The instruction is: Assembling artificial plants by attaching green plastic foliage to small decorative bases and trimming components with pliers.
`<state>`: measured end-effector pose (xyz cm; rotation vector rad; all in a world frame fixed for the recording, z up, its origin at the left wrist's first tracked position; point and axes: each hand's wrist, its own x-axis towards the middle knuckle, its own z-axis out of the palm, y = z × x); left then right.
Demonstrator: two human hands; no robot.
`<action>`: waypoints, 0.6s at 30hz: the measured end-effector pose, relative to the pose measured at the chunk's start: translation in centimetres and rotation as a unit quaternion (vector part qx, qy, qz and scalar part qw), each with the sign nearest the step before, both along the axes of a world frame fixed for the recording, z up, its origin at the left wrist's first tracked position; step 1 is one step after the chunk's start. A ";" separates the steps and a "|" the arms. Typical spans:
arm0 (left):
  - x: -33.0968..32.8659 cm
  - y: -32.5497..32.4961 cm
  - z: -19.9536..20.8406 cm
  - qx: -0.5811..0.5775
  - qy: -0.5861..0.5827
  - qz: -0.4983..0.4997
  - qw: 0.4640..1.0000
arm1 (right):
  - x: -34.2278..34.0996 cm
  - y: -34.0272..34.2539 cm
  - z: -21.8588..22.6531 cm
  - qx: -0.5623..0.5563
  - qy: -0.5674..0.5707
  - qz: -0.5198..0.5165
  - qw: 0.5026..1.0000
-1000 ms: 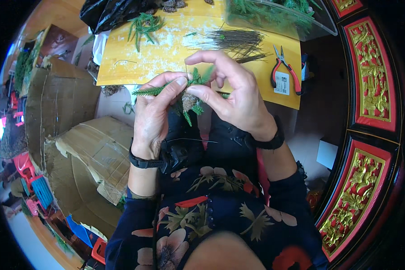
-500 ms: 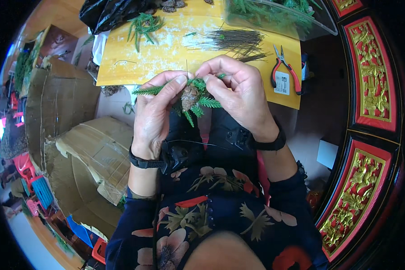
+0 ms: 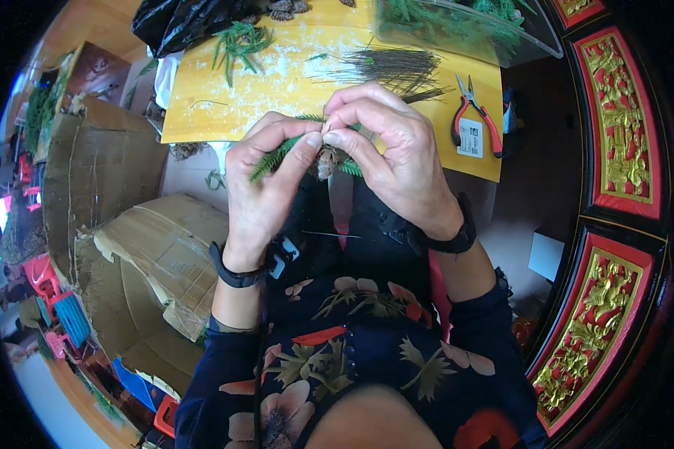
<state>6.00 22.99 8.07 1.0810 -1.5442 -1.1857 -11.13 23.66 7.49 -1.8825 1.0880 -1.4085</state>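
Fingers of the left hand [image 3: 256,198] and right hand [image 3: 406,157] are pinched together, clamped on the upper end of a pine-cone spray [image 3: 326,162]; the join is hidden. Spray is located above the lap, short of the yellow bench [image 3: 191,120]. The cone's long axis appears to run toward the wearer, free tip that way; one sprig [image 3: 272,159] points lower left. Step judged: fastening. Next move calls for a steady left pinch. Beyond: dark wires [image 3: 401,66], red-handled pliers [image 3: 468,96].
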 end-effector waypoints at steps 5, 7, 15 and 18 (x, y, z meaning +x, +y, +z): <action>-1.2 1.1 0.4 -0.091 -0.093 0.040 0.991 | 0.2 0.4 -0.2 0.065 -0.030 -0.028 0.997; -1.8 1.3 0.2 -0.094 -0.109 0.055 0.988 | 0.1 0.6 -0.6 0.090 -0.036 -0.038 0.995; -2.8 1.2 -0.6 -0.267 -0.249 0.137 0.921 | -0.2 0.6 -0.7 0.178 -0.075 -0.041 0.980; -2.1 0.7 -1.1 -0.212 -0.203 0.102 0.951 | -0.7 0.3 -0.4 0.227 -0.100 -0.009 0.969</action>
